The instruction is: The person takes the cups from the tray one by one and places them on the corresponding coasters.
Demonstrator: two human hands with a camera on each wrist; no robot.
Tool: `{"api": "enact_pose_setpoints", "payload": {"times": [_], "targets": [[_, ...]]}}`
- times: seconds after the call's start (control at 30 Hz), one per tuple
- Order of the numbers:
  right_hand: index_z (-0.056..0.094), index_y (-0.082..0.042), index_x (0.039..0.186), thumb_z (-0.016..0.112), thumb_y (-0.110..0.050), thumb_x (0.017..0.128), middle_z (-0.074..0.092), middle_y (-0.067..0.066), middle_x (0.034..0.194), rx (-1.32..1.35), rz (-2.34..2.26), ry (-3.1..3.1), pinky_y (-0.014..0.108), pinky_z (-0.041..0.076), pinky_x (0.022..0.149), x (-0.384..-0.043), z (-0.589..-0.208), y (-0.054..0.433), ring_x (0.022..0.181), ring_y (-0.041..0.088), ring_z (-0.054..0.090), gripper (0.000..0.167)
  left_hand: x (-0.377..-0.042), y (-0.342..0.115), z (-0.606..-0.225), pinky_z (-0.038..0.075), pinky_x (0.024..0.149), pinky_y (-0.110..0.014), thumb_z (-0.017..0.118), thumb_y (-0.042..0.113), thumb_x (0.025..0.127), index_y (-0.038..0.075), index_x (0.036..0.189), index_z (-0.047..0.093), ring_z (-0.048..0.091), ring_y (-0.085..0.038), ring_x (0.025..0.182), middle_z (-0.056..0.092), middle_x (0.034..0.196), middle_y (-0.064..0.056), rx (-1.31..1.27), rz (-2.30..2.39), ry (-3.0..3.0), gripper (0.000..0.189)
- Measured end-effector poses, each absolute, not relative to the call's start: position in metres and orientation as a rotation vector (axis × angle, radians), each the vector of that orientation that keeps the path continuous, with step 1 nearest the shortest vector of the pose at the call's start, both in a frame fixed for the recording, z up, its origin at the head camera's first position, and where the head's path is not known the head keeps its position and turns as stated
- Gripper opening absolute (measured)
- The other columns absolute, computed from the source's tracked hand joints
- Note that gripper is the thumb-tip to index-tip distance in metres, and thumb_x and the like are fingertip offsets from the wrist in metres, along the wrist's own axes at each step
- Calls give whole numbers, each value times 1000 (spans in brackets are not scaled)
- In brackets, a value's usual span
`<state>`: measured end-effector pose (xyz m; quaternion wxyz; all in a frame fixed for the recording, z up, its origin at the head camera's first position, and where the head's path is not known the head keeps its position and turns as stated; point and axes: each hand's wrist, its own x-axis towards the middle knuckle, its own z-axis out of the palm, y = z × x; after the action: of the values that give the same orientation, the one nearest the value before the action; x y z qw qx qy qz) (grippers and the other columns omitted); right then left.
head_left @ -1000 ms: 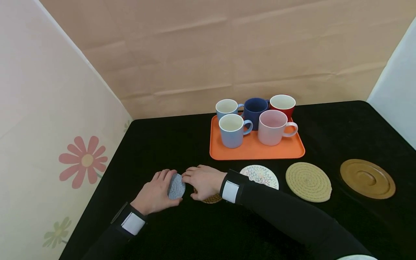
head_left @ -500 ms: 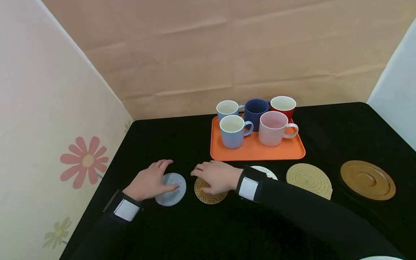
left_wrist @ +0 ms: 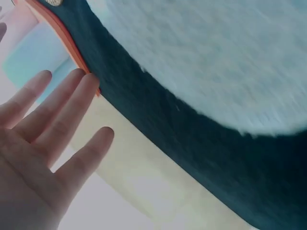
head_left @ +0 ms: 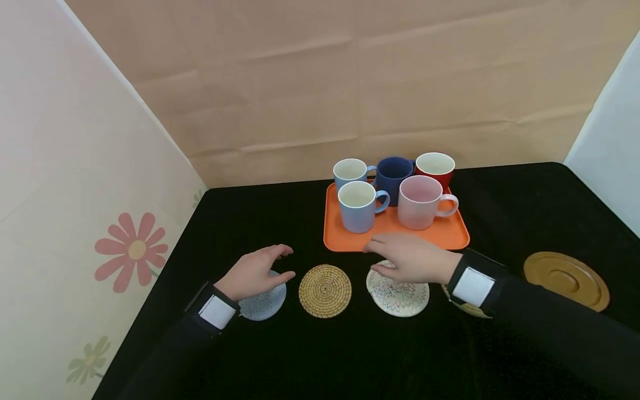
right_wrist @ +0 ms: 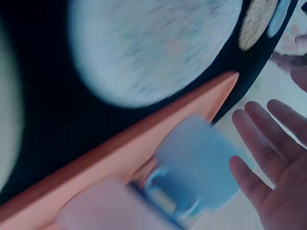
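Note:
My left hand [head_left: 257, 272], fingers spread and holding nothing, is over the grey felt-like coaster [head_left: 264, 303], which it partly covers. In the left wrist view the same coaster [left_wrist: 216, 57] fills the upper right, apart from the fingers. To its right a woven brown coaster [head_left: 325, 291] lies flat on the black table. My right hand [head_left: 412, 258] hovers above a white coaster with coloured stitching [head_left: 398, 297], and nothing is in its fingers. The right wrist view has that white coaster [right_wrist: 158, 48] below the extended fingers. A pale yellow woven coaster [head_left: 470, 308] is mostly hidden under my right wrist.
An orange tray [head_left: 340, 241] stands behind the coasters with several mugs on it, a light blue mug [head_left: 357, 216] and a pink mug [head_left: 416, 214] in front. At the right lies a brown wooden disc [head_left: 565, 278]. A floral wall panel [head_left: 135, 111] borders the left side.
The grey coaster, first held tilted by my left hand, now lies flat. My right hand has moved right, from the brown coaster to above the white one. My left hand has opened.

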<state>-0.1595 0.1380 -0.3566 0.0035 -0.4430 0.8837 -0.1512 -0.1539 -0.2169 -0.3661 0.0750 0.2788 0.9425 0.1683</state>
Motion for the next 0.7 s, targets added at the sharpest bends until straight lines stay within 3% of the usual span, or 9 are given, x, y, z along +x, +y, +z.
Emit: {"api": "enact_pose_setpoints", "payload": {"times": [0.13, 0.27, 0.47, 0.6, 0.7], "targets": [[67, -7, 114, 73, -25, 88, 64, 4, 104, -1309, -349, 2939, 42, 51, 82, -163, -353, 174, 89, 21, 59, 32, -159, -204, -366, 52, 86, -39, 65, 37, 93, 9, 128, 58, 60, -22, 107, 63, 121, -8, 830, 538, 2797, 45], [66, -8, 102, 74, -24, 86, 57, 1, 86, -1182, -247, 3060, 34, 46, 64, -170, -353, 210, 73, 17, 50, 25, -166, -192, -365, 51, 86, -38, 64, 34, 94, 11, 127, 59, 60, -20, 107, 63, 121, -6, 802, 547, 2781, 41], [65, 1, 115, 72, -22, 86, 63, 8, 92, -860, -174, 3112, 36, 51, 60, -180, -361, 248, 69, 19, 55, 38, -175, -178, -367, 51, 85, -36, 66, 34, 93, 11, 127, 59, 60, -18, 105, 63, 120, -5, 798, 524, 2775, 41], [62, 2, 96, 69, -21, 87, 50, 2, 70, -602, -179, 3092, 30, 38, 49, -188, -370, 261, 58, 17, 46, 26, -177, -170, -369, 51, 87, -36, 66, 35, 93, 13, 127, 59, 59, -17, 107, 63, 121, -4, 795, 526, 2770, 42], [53, 4, 90, 65, -23, 89, 45, 4, 65, -410, -278, 3013, 30, 35, 49, -197, -375, 269, 56, 19, 46, 29, -178, -165, -370, 50, 88, -36, 66, 36, 93, 15, 129, 58, 58, -18, 110, 62, 124, -3, 791, 527, 2769, 43]]}}
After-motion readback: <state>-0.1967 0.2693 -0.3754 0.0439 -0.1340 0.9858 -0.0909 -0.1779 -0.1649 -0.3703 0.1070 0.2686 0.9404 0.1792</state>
